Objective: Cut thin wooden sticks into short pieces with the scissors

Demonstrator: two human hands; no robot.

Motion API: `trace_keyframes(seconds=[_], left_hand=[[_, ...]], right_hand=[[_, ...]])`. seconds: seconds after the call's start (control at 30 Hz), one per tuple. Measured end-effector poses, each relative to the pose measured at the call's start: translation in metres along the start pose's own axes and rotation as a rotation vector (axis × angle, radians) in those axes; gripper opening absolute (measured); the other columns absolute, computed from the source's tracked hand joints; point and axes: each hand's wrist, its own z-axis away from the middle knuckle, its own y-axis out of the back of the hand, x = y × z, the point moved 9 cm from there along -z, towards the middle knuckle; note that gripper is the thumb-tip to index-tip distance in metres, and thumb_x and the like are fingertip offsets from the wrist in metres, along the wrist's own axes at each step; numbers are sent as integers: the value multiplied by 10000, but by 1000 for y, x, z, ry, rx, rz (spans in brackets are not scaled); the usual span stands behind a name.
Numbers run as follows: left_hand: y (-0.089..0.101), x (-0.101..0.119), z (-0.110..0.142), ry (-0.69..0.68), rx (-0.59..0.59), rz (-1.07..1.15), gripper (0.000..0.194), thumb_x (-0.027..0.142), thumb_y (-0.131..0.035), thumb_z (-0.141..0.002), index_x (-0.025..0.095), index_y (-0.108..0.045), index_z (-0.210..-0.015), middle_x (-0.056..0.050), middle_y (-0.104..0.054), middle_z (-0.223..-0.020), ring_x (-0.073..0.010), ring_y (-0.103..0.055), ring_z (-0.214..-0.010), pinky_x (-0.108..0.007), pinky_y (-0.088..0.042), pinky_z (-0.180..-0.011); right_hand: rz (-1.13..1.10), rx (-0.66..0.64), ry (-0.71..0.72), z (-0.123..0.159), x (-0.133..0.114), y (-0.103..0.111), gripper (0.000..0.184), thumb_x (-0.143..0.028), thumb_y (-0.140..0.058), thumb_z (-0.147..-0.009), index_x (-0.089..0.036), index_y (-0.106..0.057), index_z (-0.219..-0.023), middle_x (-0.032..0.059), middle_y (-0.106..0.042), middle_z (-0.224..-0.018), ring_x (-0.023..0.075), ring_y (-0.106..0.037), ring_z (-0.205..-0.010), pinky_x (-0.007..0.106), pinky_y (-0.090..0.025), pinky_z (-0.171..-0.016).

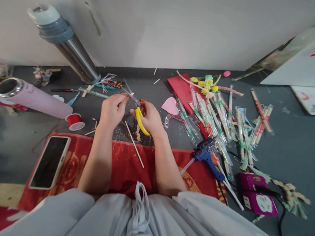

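Note:
My right hand point(151, 118) is wrapped round the yellow handles of a pair of scissors point(140, 122), whose blades point up and left. The blades are apart, and a small pale piece point(132, 93) shows at them. My left hand point(113, 110) is closed in a pinch beside the blades. Whatever its fingers hold is too small and hidden to make out. Something orange-red point(142, 101) shows at my right fingertips. Below the hands, a thin wooden stick point(134, 144) lies partly on a red towel point(125, 155), with pale crumbs scattered around.
On the right are a blue glue gun point(209, 161), wrapped sticks point(215, 115), a pink heart point(170, 106) and a purple power strip point(258, 194). On the left stand a steel thermos point(72, 48), a pink bottle point(35, 98), a red spool point(75, 121) and a phone point(49, 161).

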Motion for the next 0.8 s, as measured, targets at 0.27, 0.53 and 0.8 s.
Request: trace_keyframes(seconds=[0.27, 0.53, 0.8], left_hand=[[-21, -24, 6, 183, 90, 376, 602, 602, -523, -883, 231, -479, -1355, -106, -686, -1105, -183, -671, -1000, -327, -538, -872], [-99, 17, 29, 85, -455, 623, 1219, 718, -781, -530, 189, -265, -1500, -207, -359, -1506, -397, -348, -1421, -556, -331, -1162], [-105, 18, 29, 57, -305, 550, 1154, 629, -828, -520, 225, -302, -1464, -172, -321, -1514, -394, -187, -1481, -573, -188, -1228]], right_hand=[[-221, 37, -208, 1, 14, 3, 490, -688, -538, -790, -200, -574, -810, -7, -591, -714, 132, -507, -651, 273, -429, -669], [-379, 106, -305, 1, 35, 5, 510, -692, -479, -824, -195, -591, -806, -4, -607, -695, 131, -542, -628, 264, -420, -605], [-359, 98, -230, -2, 29, 5, 546, -715, -418, -840, -196, -542, -719, 9, -583, -650, 128, -504, -616, 269, -400, -582]])
